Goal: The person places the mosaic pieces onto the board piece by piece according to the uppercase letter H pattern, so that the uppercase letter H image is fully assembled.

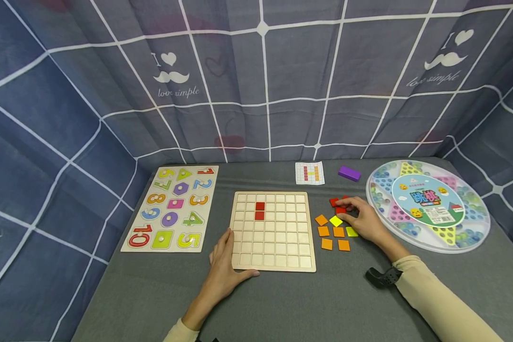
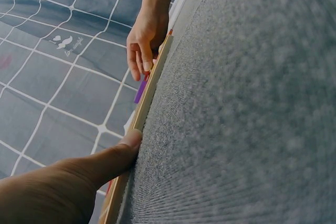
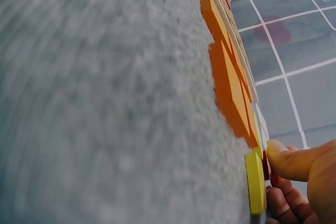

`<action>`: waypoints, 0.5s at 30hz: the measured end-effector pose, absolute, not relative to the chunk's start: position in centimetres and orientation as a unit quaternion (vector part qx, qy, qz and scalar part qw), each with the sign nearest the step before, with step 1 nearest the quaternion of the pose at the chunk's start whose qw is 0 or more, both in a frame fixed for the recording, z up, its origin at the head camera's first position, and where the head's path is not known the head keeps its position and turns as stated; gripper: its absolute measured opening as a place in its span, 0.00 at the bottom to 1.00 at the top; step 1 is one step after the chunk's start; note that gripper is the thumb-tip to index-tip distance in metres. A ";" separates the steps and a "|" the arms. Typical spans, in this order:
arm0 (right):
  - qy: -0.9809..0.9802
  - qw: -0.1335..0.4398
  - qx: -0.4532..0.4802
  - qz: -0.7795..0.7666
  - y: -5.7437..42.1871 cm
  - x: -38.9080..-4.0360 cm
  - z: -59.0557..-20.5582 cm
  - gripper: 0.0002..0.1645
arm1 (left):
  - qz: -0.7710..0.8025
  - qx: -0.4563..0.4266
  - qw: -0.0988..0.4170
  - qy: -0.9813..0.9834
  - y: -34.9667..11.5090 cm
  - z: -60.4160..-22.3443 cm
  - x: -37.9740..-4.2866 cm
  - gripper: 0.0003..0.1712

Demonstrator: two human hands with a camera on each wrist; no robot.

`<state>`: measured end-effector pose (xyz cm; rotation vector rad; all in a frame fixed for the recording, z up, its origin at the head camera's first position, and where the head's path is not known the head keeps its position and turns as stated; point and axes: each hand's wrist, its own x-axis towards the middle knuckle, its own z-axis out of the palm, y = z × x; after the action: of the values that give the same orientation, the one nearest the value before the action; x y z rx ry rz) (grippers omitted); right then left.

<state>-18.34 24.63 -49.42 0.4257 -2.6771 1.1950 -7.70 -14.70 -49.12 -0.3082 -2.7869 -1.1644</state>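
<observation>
A wooden grid board (image 1: 269,271) lies on the cloth, two red square tiles (image 1: 260,215) set one below the other in its cells. My left hand (image 1: 224,266) steadies the lower left corner, fingers along the left edge and the straight thumb against the front edge. To the board's right, my right hand (image 1: 363,219) reaches into the loose tiles and pinches a red tile (image 1: 340,210) between thumb and fingers. Another red tile (image 1: 334,202) is beside the fingertips. Close below are a yellow tile (image 1: 335,221) and several orange tiles (image 1: 338,232); in the right wrist view a yellow tile (image 3: 255,182) stands near the thumb.
A small pattern card (image 1: 309,173) with red and orange squares lies behind the board, a purple block (image 1: 349,174) to its right. On the far right rests a round game board (image 1: 427,204). A number puzzle board (image 1: 168,209) lies on the left. Grid-patterned curtains (image 1: 235,71) surround the table.
</observation>
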 end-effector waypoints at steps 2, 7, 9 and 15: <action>-0.898 0.089 0.143 0.406 24.2 -18.4 -49.3 0.18 | -0.383 -0.102 0.053 -0.917 -14.7 -49.1 -7.7 0.71; -0.894 0.092 0.149 0.413 22.5 -18.5 -48.6 0.18 | -0.379 -0.105 0.055 -0.918 -14.6 -49.1 -7.7 0.71; -0.892 0.093 0.152 0.416 21.4 -18.6 -48.4 0.19 | -0.379 -0.106 0.056 -0.917 -14.6 -49.1 -7.7 0.71; -0.878 0.082 0.165 0.442 16.7 -18.7 -47.8 0.20 | -0.376 -0.105 0.058 -0.919 -14.6 -49.1 -7.7 0.71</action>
<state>-18.66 16.68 -47.80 0.4926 -2.6227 1.3191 -7.69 -14.64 -49.11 -0.3178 -2.7843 -1.1400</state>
